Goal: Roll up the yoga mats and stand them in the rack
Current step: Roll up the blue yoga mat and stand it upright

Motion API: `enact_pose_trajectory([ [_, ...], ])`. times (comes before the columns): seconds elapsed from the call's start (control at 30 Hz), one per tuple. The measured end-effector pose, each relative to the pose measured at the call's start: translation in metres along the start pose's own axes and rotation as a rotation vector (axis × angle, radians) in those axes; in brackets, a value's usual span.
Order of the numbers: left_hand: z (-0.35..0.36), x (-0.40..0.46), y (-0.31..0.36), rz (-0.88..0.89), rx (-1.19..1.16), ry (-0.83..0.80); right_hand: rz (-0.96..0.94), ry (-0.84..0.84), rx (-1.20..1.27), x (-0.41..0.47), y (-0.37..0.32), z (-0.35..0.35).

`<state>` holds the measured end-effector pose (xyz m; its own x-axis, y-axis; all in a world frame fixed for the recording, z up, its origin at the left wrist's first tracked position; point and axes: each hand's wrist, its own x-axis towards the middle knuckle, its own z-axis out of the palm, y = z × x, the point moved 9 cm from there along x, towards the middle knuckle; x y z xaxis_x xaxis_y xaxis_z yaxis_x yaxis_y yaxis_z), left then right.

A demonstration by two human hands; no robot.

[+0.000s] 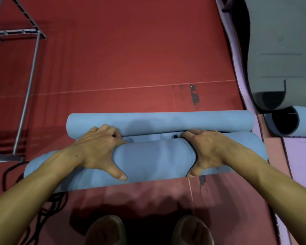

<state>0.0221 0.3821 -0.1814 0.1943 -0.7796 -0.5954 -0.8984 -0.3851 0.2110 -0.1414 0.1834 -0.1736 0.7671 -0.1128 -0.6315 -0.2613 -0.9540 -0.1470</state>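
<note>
A light blue yoga mat (154,160) lies across the red floor in front of me, rolled into a thick roll at the near side, with its far end curled into a thinner roll (159,122). My left hand (97,149) grips the thick roll from the top, fingers over its far side and thumb on the near side. My right hand (208,151) grips the same roll further right in the same way. A grey metal rack (30,71) stands at the far left.
A grey mat (276,55) lies partly unrolled at the far right on a purple mat (240,68), and another blue roll (293,121) lies beside it. Black cables (48,206) trail on the floor at my left. My two shoes (148,230) are at the bottom.
</note>
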Motion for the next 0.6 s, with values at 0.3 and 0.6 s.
enact_pose_trajectory([
  [0.3,0.001,-0.006,0.004,-0.007,-0.104,0.092,0.018,-0.074,0.169,0.004,0.014,-0.007],
  [0.6,-0.008,0.009,0.011,0.003,-0.136,0.234,0.018,0.004,0.221,0.013,0.032,-0.013],
])
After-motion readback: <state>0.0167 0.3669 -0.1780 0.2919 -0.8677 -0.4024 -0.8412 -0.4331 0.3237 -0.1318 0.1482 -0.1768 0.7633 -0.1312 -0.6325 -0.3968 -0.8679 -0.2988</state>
